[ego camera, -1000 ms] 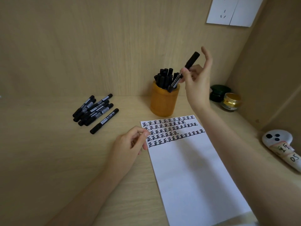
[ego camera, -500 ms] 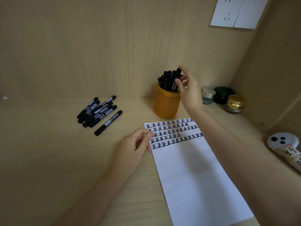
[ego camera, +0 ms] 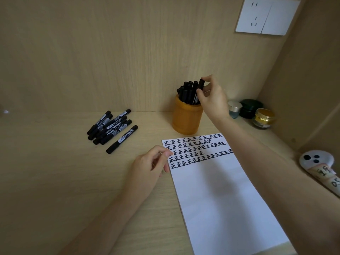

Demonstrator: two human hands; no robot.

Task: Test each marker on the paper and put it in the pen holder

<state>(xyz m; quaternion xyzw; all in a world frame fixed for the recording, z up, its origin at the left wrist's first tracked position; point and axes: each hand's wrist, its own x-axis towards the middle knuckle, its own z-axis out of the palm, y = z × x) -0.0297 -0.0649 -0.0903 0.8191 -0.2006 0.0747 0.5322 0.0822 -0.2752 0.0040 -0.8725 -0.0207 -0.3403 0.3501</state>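
Black plastic sat pinched between the thumb and forefinger (ego camera: 204, 79) of the right hand (ego camera: 214, 102). It was the capped top of a marker (ego camera: 201, 85) that stood nearly upright, its lower length already down inside the pen holder (ego camera: 185, 120) among the other black markers packed there. The remaining fingers of that hand curled loosely behind the grip. From this I judged the drop all but done, with only the letting go left.

The orange holder stood just beyond the top edge of the paper (ego camera: 220, 199), whose upper part carried rows of black test marks. At the sheet's left edge the left hand (ego camera: 147, 168) rested, fingers loosely bent and holding nothing, one fingertip touching the paper.

The coming move would turn on the untested pile (ego camera: 108, 125), which lay well to the left of the holder, flat on the desk (ego camera: 46, 172). Its markers ran roughly parallel, long axes slanting from near-left to far-right. One single marker (ego camera: 122, 139) lay just beside the pile on its near side, on the same slant. It was nearer the left hand than the right — the right would have to cross over the paper to reach it.
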